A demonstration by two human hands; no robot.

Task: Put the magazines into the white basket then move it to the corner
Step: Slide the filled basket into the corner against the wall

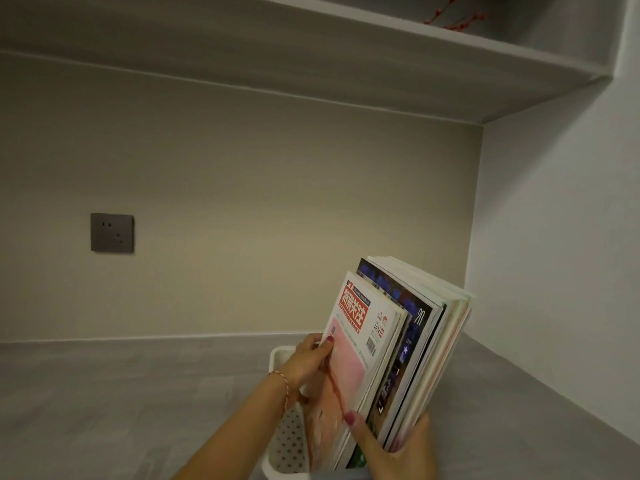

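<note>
Head view. I see a stack of magazines [398,344] standing upright in the white basket [287,441], leaning slightly toward the right wall. The basket sits on the grey surface [104,393], near the lower edge of the view and short of the back right corner, where the two walls meet. Only its left wall, perforated with small dots, and parts of its rim are visible; the rest is hidden behind the magazines and my arms.

The front magazine has a white and pink cover with a red title block; behind it stands a dark cover, then several pale ones.

My left hand [306,362] holds the left edge of the front magazine, fingers curled round it, one painted nail lying on the cover. A thin bracelet [282,384] circles that wrist. My right hand [398,445] grips the stack near its lower end: the thumb presses against the front covers, while the fingers wrap round the back of the pale magazines.

A dark socket plate [112,233] is fixed on the back wall, well to the left of the basket. A shelf [311,64] runs overhead; a red sprig [453,15] lies on top of it near the right wall.
</note>
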